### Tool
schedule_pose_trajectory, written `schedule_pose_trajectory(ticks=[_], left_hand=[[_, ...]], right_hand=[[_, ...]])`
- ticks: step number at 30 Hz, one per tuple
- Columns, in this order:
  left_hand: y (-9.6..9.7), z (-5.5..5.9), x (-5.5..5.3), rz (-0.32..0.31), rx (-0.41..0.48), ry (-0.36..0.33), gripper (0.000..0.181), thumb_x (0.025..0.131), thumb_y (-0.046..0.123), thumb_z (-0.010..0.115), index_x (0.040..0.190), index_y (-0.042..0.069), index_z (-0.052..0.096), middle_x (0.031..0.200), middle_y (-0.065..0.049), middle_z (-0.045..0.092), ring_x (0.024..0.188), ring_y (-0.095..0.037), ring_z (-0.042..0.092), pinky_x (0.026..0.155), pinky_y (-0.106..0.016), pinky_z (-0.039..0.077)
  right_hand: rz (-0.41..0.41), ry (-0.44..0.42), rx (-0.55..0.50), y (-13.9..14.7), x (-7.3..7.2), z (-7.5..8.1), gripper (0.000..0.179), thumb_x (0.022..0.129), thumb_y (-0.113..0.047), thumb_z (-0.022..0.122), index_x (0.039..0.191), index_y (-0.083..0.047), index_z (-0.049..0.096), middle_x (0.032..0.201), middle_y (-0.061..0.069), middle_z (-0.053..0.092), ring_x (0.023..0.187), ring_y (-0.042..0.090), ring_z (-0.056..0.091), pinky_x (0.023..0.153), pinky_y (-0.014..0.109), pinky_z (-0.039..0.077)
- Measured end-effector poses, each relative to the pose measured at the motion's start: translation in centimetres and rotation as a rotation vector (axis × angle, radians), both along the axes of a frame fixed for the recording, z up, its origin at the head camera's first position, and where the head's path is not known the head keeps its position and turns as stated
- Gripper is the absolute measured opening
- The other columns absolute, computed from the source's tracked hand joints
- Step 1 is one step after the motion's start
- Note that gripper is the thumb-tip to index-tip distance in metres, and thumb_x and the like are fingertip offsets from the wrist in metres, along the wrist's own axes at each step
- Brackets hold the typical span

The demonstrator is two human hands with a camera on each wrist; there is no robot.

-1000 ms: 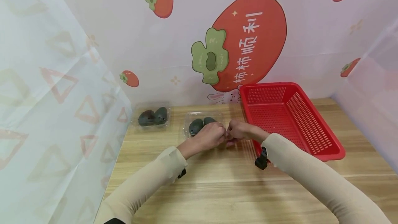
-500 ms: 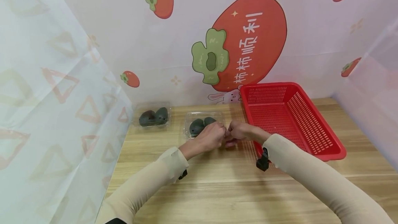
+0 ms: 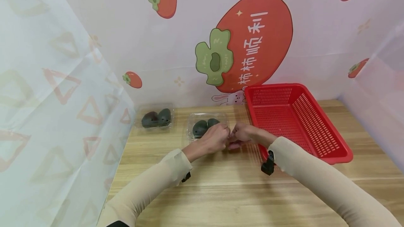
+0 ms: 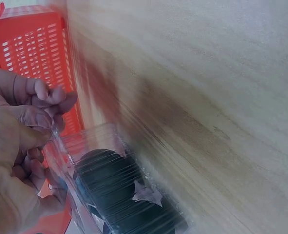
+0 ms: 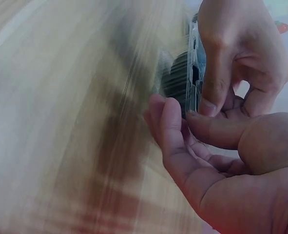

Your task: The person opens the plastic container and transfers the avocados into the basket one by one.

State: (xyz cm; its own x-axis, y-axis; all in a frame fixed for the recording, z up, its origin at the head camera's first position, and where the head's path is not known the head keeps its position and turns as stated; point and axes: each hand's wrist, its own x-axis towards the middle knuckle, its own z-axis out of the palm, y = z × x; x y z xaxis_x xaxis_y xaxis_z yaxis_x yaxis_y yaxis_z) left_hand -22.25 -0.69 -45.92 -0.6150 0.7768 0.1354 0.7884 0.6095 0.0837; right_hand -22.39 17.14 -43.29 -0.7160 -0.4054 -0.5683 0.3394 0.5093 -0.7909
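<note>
A clear plastic clamshell box (image 3: 206, 115) holding two dark avocados (image 3: 200, 129) stands on the table, left of the red basket. My left hand (image 3: 216, 137) curls over the box's near right corner, and its thumb and fingers pinch the rim. From the other side, my right hand (image 3: 242, 136) pinches the same edge, thumb against fingertips. The hands meet there, as the left wrist view shows, where the ribbed box wall (image 4: 109, 175) lies beside the fingers. The lid's fastening is partly hidden behind the hands.
A second clear box with two avocados (image 3: 156, 117) sits at the table's back left. The large red plastic basket (image 3: 295, 122) stands slightly turned just right of my right hand. A printed sheet (image 3: 176, 55) hangs close behind the table.
Both hands stay at the box's corner with almost no movement. The box, the second box and the basket keep their places; the head view shifts very slightly.
</note>
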Motion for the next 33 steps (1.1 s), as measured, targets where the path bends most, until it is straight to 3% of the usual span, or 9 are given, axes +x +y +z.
schedule_pose_trajectory(ticks=[9,15,21,33], left_hand=[[0.1,0.2,-0.1,0.02,0.021,-0.032,0.012,0.085,0.003,0.081,0.095,0.006,0.076,0.093,-0.002,0.068,0.091,-0.016,0.063,0.08,-0.026,0.056],[0.1,0.3,-0.1,0.019,0.041,-0.016,0.013,0.084,0.003,0.081,0.096,0.005,0.077,0.096,-0.002,0.07,0.092,-0.017,0.066,0.081,-0.026,0.057],[0.2,0.3,-0.1,0.016,0.044,0.009,0.01,0.085,0.002,0.08,0.094,0.006,0.076,0.094,-0.002,0.069,0.091,-0.017,0.066,0.08,-0.027,0.057],[0.3,0.1,-0.2,0.003,0.051,0.005,0.009,0.085,-0.001,0.077,0.091,0.006,0.075,0.091,-0.002,0.069,0.09,-0.016,0.065,0.078,-0.028,0.057]], right_hand=[[-0.142,-0.094,-0.131,-0.1,0.2,-0.3,0.024,0.108,0.005,0.05,0.115,0.017,0.07,0.116,0.024,0.07,0.093,0.021,0.073,0.091,0.033,0.062],[-0.21,-0.14,-0.175,-0.1,0.2,-0.4,0.024,0.109,0.005,0.048,0.118,0.017,0.066,0.108,0.019,0.069,0.092,0.02,0.071,0.095,0.035,0.06],[-0.266,-0.172,-0.233,-0.1,0.4,-0.6,0.018,0.107,0.007,0.049,0.112,0.015,0.065,0.1,0.015,0.069,0.088,0.018,0.072,0.086,0.029,0.062],[-0.337,-0.179,-0.291,-0.3,0.7,-1.2,0.016,0.103,0.011,0.049,0.107,0.012,0.065,0.097,0.013,0.068,0.086,0.017,0.071,0.086,0.028,0.062]])
